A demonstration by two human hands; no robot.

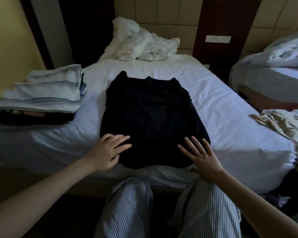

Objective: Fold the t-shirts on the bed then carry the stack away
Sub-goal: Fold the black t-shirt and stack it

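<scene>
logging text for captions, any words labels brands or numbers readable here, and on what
None can be read.
The black t-shirt shows no print or label.
The white wall plate bears a small mark, too blurred to read.
The folded stack shows only stripes.

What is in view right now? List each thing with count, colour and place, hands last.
black cotton t-shirt: one, black, flat at the middle of the bed
stack of folded clothes: one, pale blue-striped piece on top of dark ones, left side of the bed
crumpled white duvet: one, white, head of the bed
crumpled beige garment: one, beige, right edge of the bed
white-sheeted bed: one, white, centre
second bed: one, pale bedding, far right
striped trousers: one pair, blue-white, bottom centre
left hand: one, flat on the t-shirt's near left corner
right hand: one, flat on its near right corner
</scene>
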